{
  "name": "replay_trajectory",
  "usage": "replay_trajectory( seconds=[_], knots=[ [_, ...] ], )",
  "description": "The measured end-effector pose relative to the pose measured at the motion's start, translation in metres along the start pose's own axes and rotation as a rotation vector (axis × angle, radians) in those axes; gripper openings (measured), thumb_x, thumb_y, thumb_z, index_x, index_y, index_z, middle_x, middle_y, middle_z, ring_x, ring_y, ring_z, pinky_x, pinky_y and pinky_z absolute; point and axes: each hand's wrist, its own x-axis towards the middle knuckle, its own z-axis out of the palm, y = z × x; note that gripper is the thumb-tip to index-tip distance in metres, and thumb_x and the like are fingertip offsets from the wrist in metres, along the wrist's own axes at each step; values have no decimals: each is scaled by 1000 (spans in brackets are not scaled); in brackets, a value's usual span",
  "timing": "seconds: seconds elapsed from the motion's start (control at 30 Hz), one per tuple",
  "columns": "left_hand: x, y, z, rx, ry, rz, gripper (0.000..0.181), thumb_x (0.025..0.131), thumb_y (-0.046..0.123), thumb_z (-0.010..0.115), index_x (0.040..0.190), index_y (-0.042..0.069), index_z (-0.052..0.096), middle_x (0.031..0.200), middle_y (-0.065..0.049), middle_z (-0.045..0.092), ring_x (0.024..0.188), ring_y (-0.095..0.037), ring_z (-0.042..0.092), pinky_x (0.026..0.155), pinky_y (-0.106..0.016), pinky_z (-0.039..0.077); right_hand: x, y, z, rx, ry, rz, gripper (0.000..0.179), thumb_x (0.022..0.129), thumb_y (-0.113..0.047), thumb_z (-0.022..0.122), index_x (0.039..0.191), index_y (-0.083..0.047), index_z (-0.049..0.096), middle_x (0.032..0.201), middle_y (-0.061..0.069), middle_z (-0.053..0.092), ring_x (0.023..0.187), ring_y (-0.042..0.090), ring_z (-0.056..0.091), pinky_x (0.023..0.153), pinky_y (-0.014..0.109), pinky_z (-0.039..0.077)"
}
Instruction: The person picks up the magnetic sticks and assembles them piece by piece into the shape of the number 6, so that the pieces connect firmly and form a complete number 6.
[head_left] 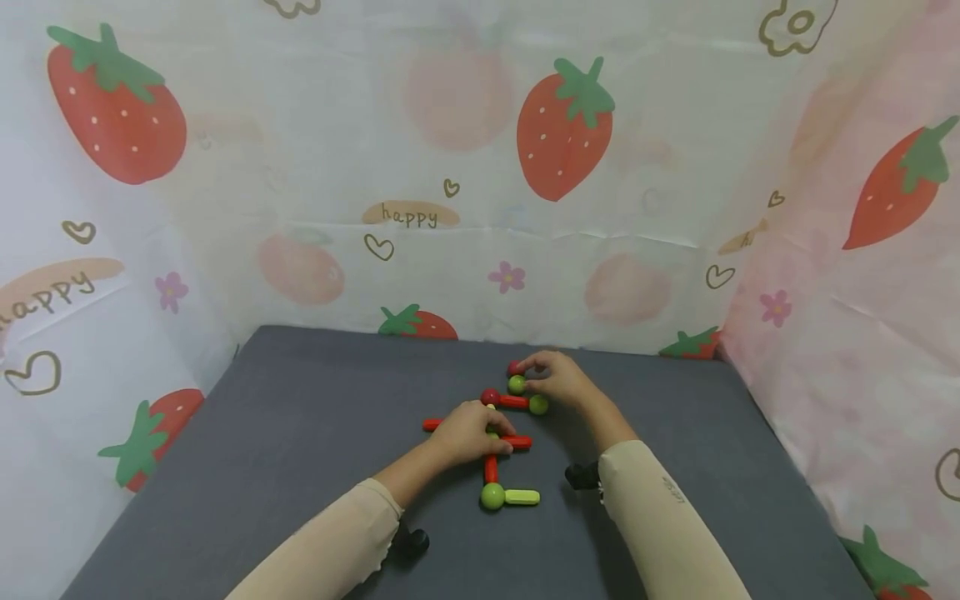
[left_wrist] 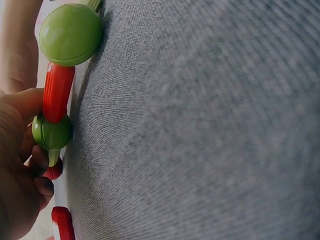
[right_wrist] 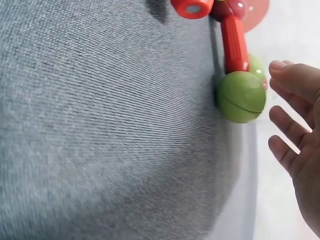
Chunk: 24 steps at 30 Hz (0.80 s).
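A figure of toy balls and sticks lies on the dark tabletop. My left hand [head_left: 467, 432] grips its middle green ball [left_wrist: 59, 131] between thumb and fingers. From that ball a red stick [left_wrist: 59, 90] leads to a larger-looking green ball [left_wrist: 70, 35], which has a yellow-green stick [head_left: 522, 497] at its side. Red sticks stick out left and right from under the left hand. Beyond, a red ball [head_left: 490, 397], a red stick [head_left: 514, 402] and a dark green ball [head_left: 538, 405] form a row. My right hand [head_left: 558, 381] has loosely bent fingers, fingertips beside another green ball [head_left: 517, 384] and a red ball [head_left: 514, 367].
The grey cloth-covered tabletop [head_left: 322, 400] ends at a curtain [head_left: 465, 275] printed with strawberries, which also rises on both sides. Black wrist-camera pieces [head_left: 411, 543] jut from beneath both sleeves, close over the table.
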Motion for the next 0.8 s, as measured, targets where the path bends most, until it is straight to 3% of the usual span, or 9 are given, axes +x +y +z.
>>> replay_trajectory(
  seconds=[0.27, 0.8],
  knots=[
    [-1, -1, 1, 4, 1, 3, 16, 87, 34, 83, 102, 30, 81, 92, 21, 72, 85, -3, 61, 78, -27, 50, 3, 6, 12, 23, 3, 22, 29, 95, -13, 74, 124, -14, 73, 136, 10, 64, 125, 33, 57, 103, 53, 47],
    [-1, 0, 0, 36, -7, 16, 18, 89, 36, 81, 106, 33, 80, 100, 20, 73, 98, -6, 63, 90, -31, 50, 10, 4, 18, -4, 6, 78, 29, 93, -15, 76, 122, -17, 73, 130, 8, 66, 120, 28, 60, 104, 50, 46]
  ],
)
